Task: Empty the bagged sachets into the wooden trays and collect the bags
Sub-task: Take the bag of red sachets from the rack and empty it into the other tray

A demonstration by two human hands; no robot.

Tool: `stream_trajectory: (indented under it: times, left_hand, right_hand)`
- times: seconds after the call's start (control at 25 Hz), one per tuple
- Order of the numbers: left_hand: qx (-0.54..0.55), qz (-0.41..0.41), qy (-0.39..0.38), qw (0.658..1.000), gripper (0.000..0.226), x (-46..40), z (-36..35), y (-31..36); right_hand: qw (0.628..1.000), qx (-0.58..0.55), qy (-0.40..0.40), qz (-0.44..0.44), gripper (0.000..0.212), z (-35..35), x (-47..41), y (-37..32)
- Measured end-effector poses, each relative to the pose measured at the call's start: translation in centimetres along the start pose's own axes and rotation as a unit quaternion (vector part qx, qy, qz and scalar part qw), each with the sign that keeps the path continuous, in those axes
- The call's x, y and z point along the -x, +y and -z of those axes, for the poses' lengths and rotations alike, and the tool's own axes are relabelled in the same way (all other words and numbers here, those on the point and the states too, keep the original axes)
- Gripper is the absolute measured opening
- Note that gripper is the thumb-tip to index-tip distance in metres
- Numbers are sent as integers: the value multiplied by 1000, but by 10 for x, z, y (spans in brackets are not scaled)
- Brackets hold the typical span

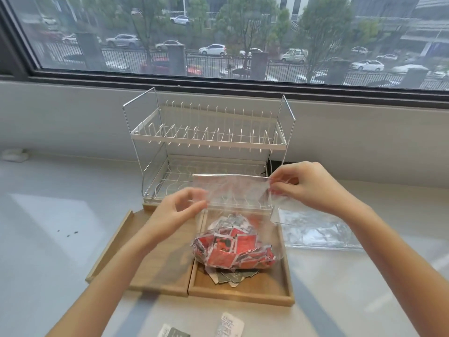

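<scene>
A clear zip bag [233, 190] full of red sachets [230, 249] hangs over the right wooden tray [281, 283]. My right hand [308, 188] pinches the bag's upper right corner at the zip strip. My left hand [177, 212] is at the bag's left edge, thumb and fingers apart and blurred; a grip does not show. Dark green sachets [233, 278] lie in the right tray under the bag. The left wooden tray [121, 242] sits beside it. An empty clear bag [315, 229] lies flat on the counter to the right of the trays.
A two-tier white wire dish rack [209, 142] stands just behind the trays against the wall below the window. Two loose sachets [228, 324] lie at the counter's near edge. A small white object [14, 154] sits at the far left.
</scene>
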State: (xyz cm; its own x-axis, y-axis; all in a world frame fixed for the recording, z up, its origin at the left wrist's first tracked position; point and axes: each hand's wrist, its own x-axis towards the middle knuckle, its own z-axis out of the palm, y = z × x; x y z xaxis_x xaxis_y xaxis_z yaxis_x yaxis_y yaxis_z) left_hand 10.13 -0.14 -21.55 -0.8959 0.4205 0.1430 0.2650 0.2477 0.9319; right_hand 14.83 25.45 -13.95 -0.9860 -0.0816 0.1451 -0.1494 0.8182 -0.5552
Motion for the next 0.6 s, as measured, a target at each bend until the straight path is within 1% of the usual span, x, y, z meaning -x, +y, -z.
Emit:
stream_trajectory:
  times: [0.04,0.12,0.16,0.2,0.32,0.4,0.48,0.6]
  left_hand:
    - [17,-6,8,1000,12,2,-4,-1]
    - [37,-24,23,999,17,5,-9,-1]
    - [40,-31,23,998,19,5,-11,1]
    - [39,-38,21,998,19,5,-14,4]
    - [45,-52,11,998,20,4,-25,10]
    - [52,-55,13,997,19,2,-33,12]
    - [48,-57,21,997,19,2,-38,12]
    - [47,-55,33,997,16,2,-42,10]
  right_hand:
    - [998,-34,-46,-5,9,5,3,-4]
    - [980,-117,-154,-40,30,17,4,-14]
    - [969,-135,-198,-54,39,21,2,-16]
    - [965,-129,-221,-58,43,22,-2,-16]
    - [968,-72,-235,-57,40,5,-19,-13]
    - [957,-71,-272,-69,41,-15,-24,-10]
    - [938,-108,-319,-84,42,-29,-22,-9]
    - [914,-190,-344,-102,39,-34,-17,-10]
